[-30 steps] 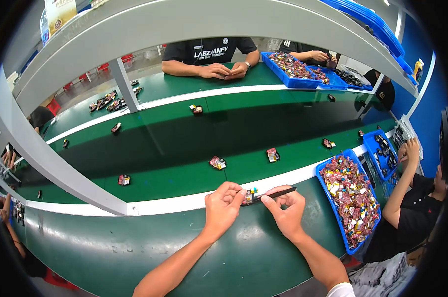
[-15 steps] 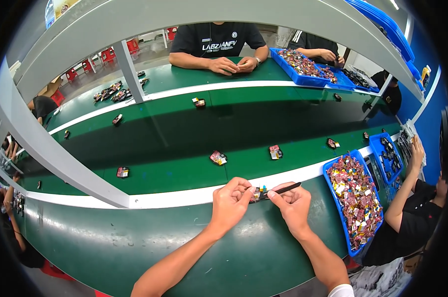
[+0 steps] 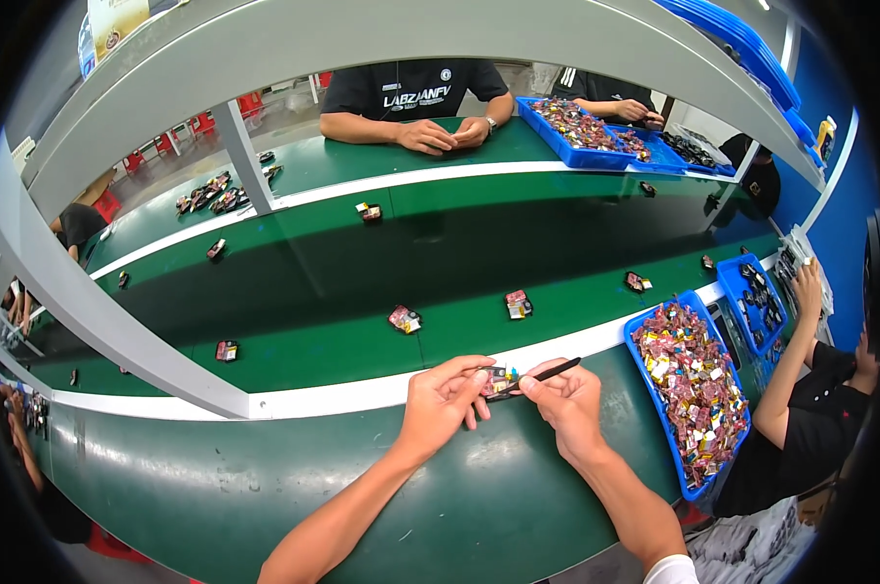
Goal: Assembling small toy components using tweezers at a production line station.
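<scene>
In front of me, over the white rail at the near edge of the conveyor, my left hand (image 3: 444, 401) grips a small electronic module (image 3: 499, 378) with red, white and yellow parts in a black case. The fingertips cover its left side. My right hand (image 3: 567, 401) pinches a slim black pen-shaped tool (image 3: 559, 369). Its lower end meets the module's right side; whether it is tweezers or a pry stick cannot be made out. Similar modules lie on the green belt beyond, the closest being one (image 3: 519, 304) and another (image 3: 405, 318).
A blue tray (image 3: 638, 343) heaped with small red and white parts stands right of my hands. Behind it is a blue tray (image 3: 763, 343) of black pieces. A grey frame post (image 3: 119, 311) rises at left. Co-workers sit across the belt and at right.
The modules on the belt have slid left. Between my hands the module now shows more of its face, and the black tool's tip sits lower along it. The view has shifted slightly.
</scene>
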A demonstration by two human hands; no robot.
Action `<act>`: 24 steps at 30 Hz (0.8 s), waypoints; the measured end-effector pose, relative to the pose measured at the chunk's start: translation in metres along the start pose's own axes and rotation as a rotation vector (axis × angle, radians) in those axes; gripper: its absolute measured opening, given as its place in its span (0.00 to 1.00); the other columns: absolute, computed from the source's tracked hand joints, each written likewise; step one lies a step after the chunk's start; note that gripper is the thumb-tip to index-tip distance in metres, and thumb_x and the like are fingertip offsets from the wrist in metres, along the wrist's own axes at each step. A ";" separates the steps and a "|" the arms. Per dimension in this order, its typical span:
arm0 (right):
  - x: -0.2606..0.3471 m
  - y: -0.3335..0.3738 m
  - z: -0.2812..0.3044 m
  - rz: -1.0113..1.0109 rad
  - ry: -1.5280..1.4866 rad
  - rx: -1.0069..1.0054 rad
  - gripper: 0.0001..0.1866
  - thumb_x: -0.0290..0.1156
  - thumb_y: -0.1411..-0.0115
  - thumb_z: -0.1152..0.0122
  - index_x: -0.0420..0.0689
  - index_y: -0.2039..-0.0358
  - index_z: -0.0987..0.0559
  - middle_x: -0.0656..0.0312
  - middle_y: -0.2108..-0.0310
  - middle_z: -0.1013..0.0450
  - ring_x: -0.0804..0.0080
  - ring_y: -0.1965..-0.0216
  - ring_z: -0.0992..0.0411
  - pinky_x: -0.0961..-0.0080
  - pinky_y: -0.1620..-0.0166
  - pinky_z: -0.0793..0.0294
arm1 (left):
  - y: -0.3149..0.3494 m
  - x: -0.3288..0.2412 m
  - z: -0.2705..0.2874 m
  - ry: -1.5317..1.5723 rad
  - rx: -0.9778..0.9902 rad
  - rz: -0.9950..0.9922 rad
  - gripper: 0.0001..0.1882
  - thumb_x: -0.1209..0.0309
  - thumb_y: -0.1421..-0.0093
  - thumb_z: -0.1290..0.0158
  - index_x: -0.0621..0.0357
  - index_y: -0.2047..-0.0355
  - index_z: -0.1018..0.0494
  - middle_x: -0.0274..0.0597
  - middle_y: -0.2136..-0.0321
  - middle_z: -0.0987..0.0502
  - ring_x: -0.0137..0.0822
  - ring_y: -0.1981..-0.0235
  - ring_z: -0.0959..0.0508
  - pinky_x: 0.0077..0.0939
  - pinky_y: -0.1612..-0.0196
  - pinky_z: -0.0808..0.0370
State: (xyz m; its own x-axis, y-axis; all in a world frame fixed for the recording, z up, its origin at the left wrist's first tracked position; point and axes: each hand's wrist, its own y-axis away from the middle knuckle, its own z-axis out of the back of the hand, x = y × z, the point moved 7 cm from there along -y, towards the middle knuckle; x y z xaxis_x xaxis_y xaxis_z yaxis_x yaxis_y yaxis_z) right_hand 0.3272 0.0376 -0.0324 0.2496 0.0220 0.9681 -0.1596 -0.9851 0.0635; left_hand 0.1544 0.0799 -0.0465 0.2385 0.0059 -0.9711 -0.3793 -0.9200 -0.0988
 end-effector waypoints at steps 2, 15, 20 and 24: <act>-0.004 0.001 0.001 -0.035 0.003 0.022 0.07 0.16 0.42 0.34 0.33 0.63 0.22 0.57 0.68 0.20 0.78 0.67 0.22 0.86 0.69 0.28 | -0.001 0.001 0.001 0.037 0.013 0.014 0.12 0.74 0.31 0.49 0.69 0.51 0.25 0.45 0.71 0.21 0.31 0.77 0.19 0.20 0.80 0.24; 0.013 0.015 -0.008 0.446 0.267 -0.059 0.05 0.18 0.44 0.30 0.36 0.67 0.18 0.64 0.73 0.20 0.94 0.82 0.38 0.91 0.79 0.44 | -0.004 0.001 0.002 0.103 0.041 0.007 0.13 0.73 0.31 0.50 0.73 0.52 0.26 0.53 0.67 0.19 0.40 0.76 0.17 0.25 0.78 0.19; 0.009 0.014 -0.006 0.431 0.250 -0.053 0.05 0.18 0.44 0.30 0.37 0.67 0.18 0.65 0.72 0.20 0.94 0.82 0.39 0.91 0.80 0.44 | -0.003 0.001 0.001 0.102 0.033 0.006 0.13 0.73 0.31 0.49 0.72 0.52 0.26 0.53 0.67 0.19 0.40 0.76 0.17 0.25 0.78 0.19; 0.011 0.015 -0.009 0.443 0.262 -0.055 0.05 0.18 0.44 0.29 0.37 0.67 0.17 0.65 0.72 0.20 0.94 0.82 0.39 0.91 0.80 0.45 | -0.003 0.000 0.001 0.105 0.026 0.006 0.13 0.73 0.31 0.49 0.72 0.52 0.25 0.53 0.68 0.19 0.39 0.76 0.17 0.25 0.78 0.19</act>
State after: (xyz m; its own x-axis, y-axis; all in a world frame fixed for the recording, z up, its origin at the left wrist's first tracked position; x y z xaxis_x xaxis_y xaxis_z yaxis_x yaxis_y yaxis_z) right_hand 0.3190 0.0243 -0.0182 -0.0997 -0.3461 0.9329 -0.2480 -0.8993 -0.3601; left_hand 0.1543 0.0834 -0.0464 0.3276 -0.0421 -0.9439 -0.4042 -0.9092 -0.0997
